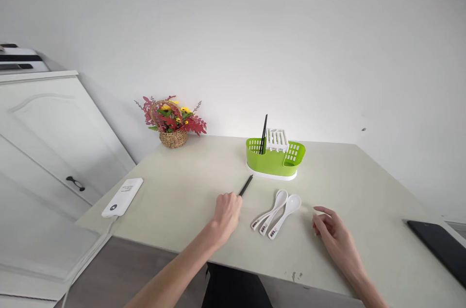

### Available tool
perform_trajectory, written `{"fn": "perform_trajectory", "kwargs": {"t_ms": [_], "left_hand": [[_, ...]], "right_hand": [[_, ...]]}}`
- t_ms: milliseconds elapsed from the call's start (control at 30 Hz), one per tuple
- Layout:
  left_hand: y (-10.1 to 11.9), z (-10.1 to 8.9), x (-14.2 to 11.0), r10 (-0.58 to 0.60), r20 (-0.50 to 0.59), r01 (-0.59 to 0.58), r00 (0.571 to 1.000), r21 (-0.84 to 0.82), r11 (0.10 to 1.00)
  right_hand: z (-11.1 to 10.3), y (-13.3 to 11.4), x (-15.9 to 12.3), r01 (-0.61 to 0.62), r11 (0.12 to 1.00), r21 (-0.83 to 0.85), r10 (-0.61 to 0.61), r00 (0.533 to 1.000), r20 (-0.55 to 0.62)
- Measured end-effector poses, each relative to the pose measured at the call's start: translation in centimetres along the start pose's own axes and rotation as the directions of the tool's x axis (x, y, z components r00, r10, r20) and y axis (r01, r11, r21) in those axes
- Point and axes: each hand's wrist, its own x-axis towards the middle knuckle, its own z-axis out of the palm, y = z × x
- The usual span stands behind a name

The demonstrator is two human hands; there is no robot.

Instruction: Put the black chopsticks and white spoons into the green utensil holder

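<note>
My left hand [227, 211] is closed around black chopsticks [246, 185], whose tips point away from me toward the green holder. Most of their length is hidden in the fist. To its right lie several white spoons [290, 208] in a loose fan, bowls pointing away and small labels on the handles. My right hand [333, 230] rests right of the spoons with fingers loosely curled and apart, holding nothing. Behind them stands a green utensil holder [269, 164] on a white base, with a white slotted rack [277, 140] on top. Black chopsticks [263, 133] stand in its left compartment.
A wicker basket of artificial flowers [173, 138] stands at the back left. A white power bank [123, 197] with a cable lies on the left edge. At the right edge is a black phone [439, 247]. A white cabinet [54, 152] adjoins the table's left side.
</note>
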Motion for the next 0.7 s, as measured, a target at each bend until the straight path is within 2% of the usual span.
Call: {"fn": "perform_trajectory", "kwargs": {"t_ms": [133,433,700], "left_hand": [[-0.8,-0.5,0.5,-0.061,0.021,0.061,0.998,-0.020,0.998],[-3.7,-1.4,0.8,-0.118,0.085,0.120,0.989,-0.016,0.993],[-4.2,-2.7,0.8,-0.130,0.161,0.132,0.978,-0.007,0.991]], "right_hand": [[0.0,0.5,0.1,-0.002,1.000,-0.021,0.003,1.000,0.014],[0.0,1.1,0.1,-0.018,1.000,-0.021,0.019,0.999,0.038],[-0.2,1.1,0.0,-0.016,0.998,-0.053,0.018,0.999,0.041]]}}
